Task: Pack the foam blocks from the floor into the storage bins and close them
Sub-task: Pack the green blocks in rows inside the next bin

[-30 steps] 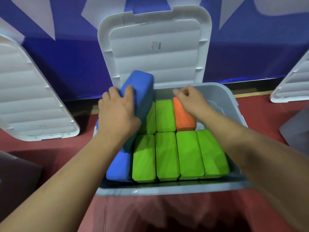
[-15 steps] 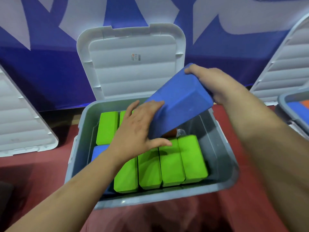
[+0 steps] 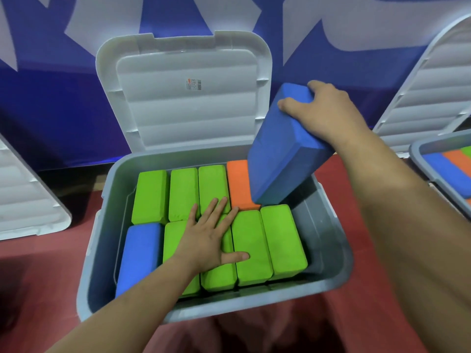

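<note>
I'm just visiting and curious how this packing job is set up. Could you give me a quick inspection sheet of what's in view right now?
Surface: red floor, bins standing on it.
Job's things: grey bin open, white lid upright behind; seven green blocks, one orange block and one blue block packed; empty strip along its right side.
Clutter: nothing seen.
Hands: left hand flat on the green blocks; right hand holds a tilted blue block over the far right corner.
Cables: nothing seen.
Surroundings: blue and white wall; second bin at right holding blocks; another white lid at left.
</note>
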{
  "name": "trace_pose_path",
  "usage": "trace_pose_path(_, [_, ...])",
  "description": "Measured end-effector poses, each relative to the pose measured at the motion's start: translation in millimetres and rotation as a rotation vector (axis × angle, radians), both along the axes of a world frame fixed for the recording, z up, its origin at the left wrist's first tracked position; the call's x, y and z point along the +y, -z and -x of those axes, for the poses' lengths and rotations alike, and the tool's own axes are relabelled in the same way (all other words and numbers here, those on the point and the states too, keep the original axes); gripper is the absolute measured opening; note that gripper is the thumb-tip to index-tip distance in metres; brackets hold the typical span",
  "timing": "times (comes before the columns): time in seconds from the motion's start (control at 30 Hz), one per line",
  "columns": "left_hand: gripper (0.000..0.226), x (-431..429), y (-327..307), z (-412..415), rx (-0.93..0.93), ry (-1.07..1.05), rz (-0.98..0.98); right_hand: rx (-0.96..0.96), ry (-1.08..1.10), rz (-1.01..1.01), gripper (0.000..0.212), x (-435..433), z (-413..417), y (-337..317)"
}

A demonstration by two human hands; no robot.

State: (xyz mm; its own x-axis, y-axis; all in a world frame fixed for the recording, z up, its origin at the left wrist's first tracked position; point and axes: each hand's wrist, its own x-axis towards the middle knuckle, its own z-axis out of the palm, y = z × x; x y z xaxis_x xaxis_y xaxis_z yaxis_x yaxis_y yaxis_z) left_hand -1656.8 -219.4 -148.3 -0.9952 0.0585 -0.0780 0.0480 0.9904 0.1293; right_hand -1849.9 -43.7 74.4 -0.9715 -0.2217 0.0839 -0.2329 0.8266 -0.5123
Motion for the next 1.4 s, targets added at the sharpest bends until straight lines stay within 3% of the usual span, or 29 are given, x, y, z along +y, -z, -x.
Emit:
trace_pose_path(0.23, [0.112, -2, 4, 1, -0.021, 0.027, 0.036, -0.027, 0.046, 0.033, 0.057, 10, 13, 6])
trace_pose_path(0.67, [0.112, -2, 7, 4, 0.021, 0.037, 0.039, 0.099, 0.014, -0.065, 0.050, 10, 22, 11])
trace_pose_path(0.8, [0.114, -1, 8, 5, 0.028, 0.042, 0.037, 0.089, -0.028, -0.172, 0.064, 4, 21, 16])
trace_pose_path(1.0, [0.117, -1, 10, 5, 0.042, 0.037, 0.034, -0.110, -0.122, -0.233, 0.092, -26, -4, 98])
trace_pose_path(1.17, [0.120, -1, 8, 5, 0.005, 0.035, 0.023, -0.159, -0.058, -0.117, 0.081, -20, 5, 134])
trace_pose_path(1.33, [0.121, 1, 3, 6, -0.020, 0.037, -0.010, -0.208, -0.078, -0.266, 0.075, -23, -5, 189])
trace_pose_path(1.4, [0.119, -4, -4, 8, -0.021, 0.017, -0.137, -0.221, -0.050, -0.296, 0.075, -29, -2, 205])
